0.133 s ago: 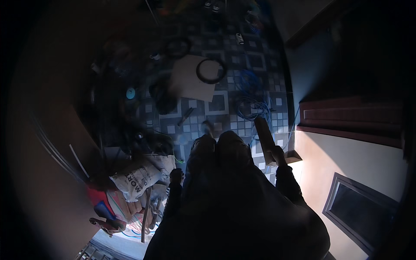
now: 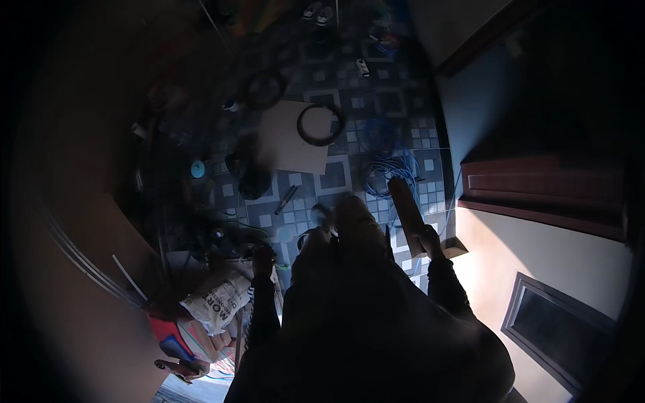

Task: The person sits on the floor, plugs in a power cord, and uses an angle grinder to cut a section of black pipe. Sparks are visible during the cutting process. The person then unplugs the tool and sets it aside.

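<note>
My right hand (image 2: 428,239) is closed around a long, flat brown piece (image 2: 407,213), which looks like a wooden board and points away from me over the floor. A short brown end (image 2: 457,248) shows just right of that hand; I cannot tell whether it is part of the same piece. My left hand (image 2: 263,258) hangs low at my left side, near a white printed sack (image 2: 218,305). It is too dark to make out its fingers.
On the patterned tile floor lie a tan sheet (image 2: 289,144) with a black ring (image 2: 321,125) on it, a coil of blue cable (image 2: 390,174) and a dark tool (image 2: 285,200). Stacked goods stand at left. A reddish-brown ledge (image 2: 537,191) and framed panel (image 2: 561,329) line the right wall.
The floor and the things on it sit lower in view, as I move forward. My left hand has swung slightly forward and left. The brown piece stays in my right hand.
</note>
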